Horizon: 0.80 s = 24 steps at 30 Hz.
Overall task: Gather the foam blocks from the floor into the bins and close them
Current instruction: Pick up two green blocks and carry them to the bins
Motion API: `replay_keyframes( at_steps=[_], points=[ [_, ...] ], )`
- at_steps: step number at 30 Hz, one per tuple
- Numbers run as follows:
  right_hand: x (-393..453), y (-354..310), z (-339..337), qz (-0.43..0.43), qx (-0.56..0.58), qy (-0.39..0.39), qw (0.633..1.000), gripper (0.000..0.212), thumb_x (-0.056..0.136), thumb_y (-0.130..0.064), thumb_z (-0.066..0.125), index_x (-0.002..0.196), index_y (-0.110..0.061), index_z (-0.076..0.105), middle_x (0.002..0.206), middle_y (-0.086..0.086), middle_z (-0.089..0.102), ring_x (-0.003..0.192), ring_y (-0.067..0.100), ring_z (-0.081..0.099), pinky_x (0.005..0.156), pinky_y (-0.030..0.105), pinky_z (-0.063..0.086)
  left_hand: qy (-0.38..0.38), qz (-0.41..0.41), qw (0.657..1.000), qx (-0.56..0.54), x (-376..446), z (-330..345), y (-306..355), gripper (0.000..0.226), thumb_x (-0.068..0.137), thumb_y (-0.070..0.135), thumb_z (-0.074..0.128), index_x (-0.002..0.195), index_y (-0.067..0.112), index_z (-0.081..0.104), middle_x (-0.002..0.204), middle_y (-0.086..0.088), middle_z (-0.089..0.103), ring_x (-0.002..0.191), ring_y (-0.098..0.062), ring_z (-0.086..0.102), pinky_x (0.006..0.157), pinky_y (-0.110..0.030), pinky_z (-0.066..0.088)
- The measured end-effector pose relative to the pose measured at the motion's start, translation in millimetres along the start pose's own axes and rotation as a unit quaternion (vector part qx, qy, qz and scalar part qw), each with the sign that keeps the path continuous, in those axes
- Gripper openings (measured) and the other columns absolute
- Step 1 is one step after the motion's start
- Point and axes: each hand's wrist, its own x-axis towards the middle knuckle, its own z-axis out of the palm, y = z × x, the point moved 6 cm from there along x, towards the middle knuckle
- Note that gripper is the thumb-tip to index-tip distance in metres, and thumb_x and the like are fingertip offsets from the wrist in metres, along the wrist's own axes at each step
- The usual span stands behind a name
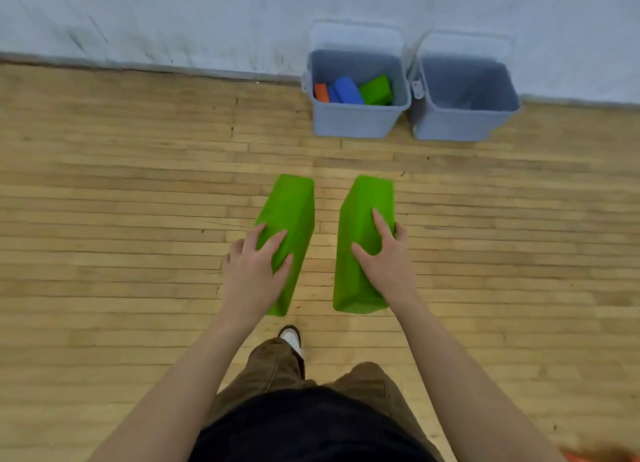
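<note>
Close in, a white shoe (291,337) and brown trouser legs (277,364) stand on the pale wooden plank floor (121,219). An orange scrap (581,457) shows at the near right corner. The left hand (254,266) curls round one long green foam block (289,233); the right hand (386,253) grips a second green foam block (363,240). Bare boards lie beyond. Against the white wall (173,18), the left grey plastic bin (349,120) holds orange, blue and green blocks (349,91); beside it stands the right grey plastic bin (450,125), both with lids up.

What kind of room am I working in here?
Probably a gym or studio: worn wood-strip floor, plain white wall, two grey bins against it holding foam blocks.
</note>
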Motion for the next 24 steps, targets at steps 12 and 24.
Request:
replay_keyframes(
  at_steps=[12,24],
  points=[
    [135,46,-40,0.143,0.017,0.039,0.989,0.077,0.084,-0.046,0.062,0.147,-0.043,0.016,0.152,0.007,0.016,0.12,0.031,0.047,0.088,0.039,0.047,-0.077,0.075,0.994,0.007,203,48,64,0.045,0.089,0.041,0.055,0.132,0.029,0.052,0.142,-0.006,0.041,0.119,-0.036,0.045,0.096,-0.047,0.037],
    [427,-8,-159,0.091,-0.024,0.024,0.995,0.076,0.085,-0.046,0.06,0.148,-0.042,0.017,0.153,0.008,0.015,0.124,0.032,0.044,0.092,0.042,0.044,-0.057,0.03,0.998,-0.027,454,79,162,0.046,0.087,0.039,0.059,0.131,0.025,0.053,0.14,-0.008,0.043,0.118,-0.038,0.046,0.094,-0.053,0.041]
  ],
)
